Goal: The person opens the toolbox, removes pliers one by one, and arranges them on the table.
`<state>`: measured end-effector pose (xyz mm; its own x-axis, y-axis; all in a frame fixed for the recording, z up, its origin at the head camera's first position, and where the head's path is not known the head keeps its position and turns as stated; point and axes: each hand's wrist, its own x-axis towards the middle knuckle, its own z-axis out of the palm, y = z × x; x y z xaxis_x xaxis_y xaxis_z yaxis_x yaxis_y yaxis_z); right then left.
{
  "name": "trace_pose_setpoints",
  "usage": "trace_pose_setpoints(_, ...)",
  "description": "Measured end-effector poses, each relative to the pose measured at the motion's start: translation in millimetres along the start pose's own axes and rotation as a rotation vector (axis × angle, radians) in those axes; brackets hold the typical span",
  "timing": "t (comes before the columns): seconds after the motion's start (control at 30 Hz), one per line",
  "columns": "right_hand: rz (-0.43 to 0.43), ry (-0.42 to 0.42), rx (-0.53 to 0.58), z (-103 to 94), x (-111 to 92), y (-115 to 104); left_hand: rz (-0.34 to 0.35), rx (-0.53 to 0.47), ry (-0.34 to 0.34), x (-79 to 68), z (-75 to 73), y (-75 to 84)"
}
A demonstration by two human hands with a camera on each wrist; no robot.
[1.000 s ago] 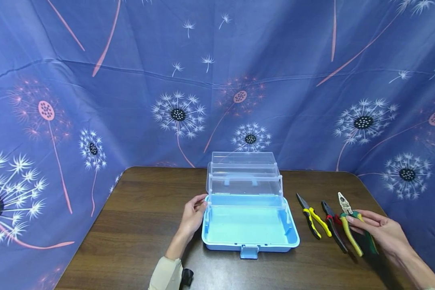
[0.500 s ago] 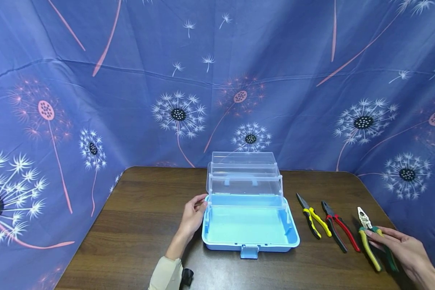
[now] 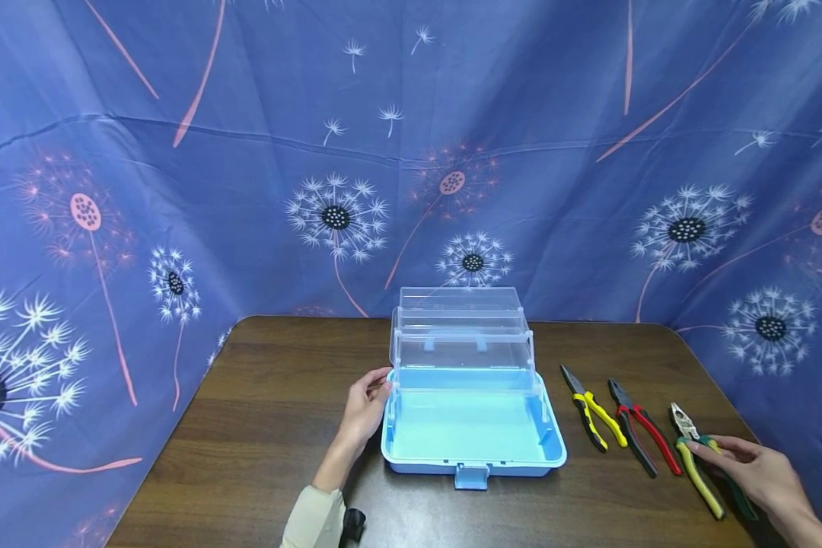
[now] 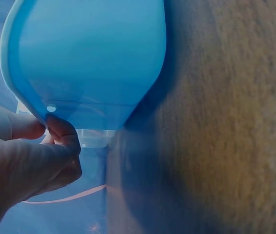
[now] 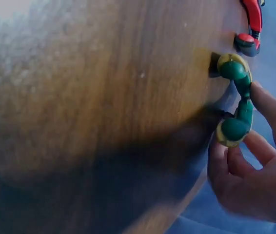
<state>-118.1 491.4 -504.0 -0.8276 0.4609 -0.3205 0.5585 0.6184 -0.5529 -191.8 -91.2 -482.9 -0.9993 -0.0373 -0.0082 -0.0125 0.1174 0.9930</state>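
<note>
In the head view, a light blue toolbox (image 3: 469, 434) with clear trays (image 3: 462, 346) raised at its back stands open on the table. My left hand (image 3: 363, 411) is at its left side. The left wrist view shows that hand (image 4: 40, 161) pinching the rim of the blue box wall (image 4: 89, 53) between thumb and fingers. Far to the right, my right hand (image 3: 760, 472) grips combination pliers (image 3: 700, 481) by their yellow-and-green handles, silver head pointing away from me. Thumb on one handle and fingers on the other, it holds them low over the wood in the right wrist view.
Long-nose pliers (image 3: 592, 415) with yellow-and-black handles lie right of the box. Beside them, left of my right hand, are red-and-black handled pliers (image 3: 640, 430). A blue dandelion-print cloth (image 3: 555, 152) hangs behind the brown table (image 3: 267, 396) and along its sides.
My right hand has carried the combination pliers rightward and nearer to me, away from over the red-handled pair, then slightly lower. My left hand stays on the box rim.
</note>
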Motion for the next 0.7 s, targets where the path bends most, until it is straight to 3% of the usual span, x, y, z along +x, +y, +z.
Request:
trace_pose_setpoints(0.1, -0.027, 0.012, -0.066, 0.3, 0, 0, 0.004, -0.014, 0.001, 1.1, -1.2, 0.2)
trace_pose_setpoints(0.23, -0.067, 0.002, -0.076, 0.9, 1, 2, 0.001, -0.008, -0.003, 2.0, -2.3, -1.2)
trace_pose_setpoints(0.43, -0.211, 0.122, -0.051, -1.4, -2, 0, -0.026, -0.013, 0.002, 3.4, -2.7, -1.8)
trace_pose_setpoints(0.57, -0.267, 0.186, 0.033, -1.7, -5, -9, -0.046, -0.028, 0.006, 4.5, -4.3, -0.3)
trace_pose_setpoints(0.7, -0.3, 0.174, 0.188, -0.8, -9, -20, -0.046, -0.046, 0.011, 7.5, -6.8, 0.9)
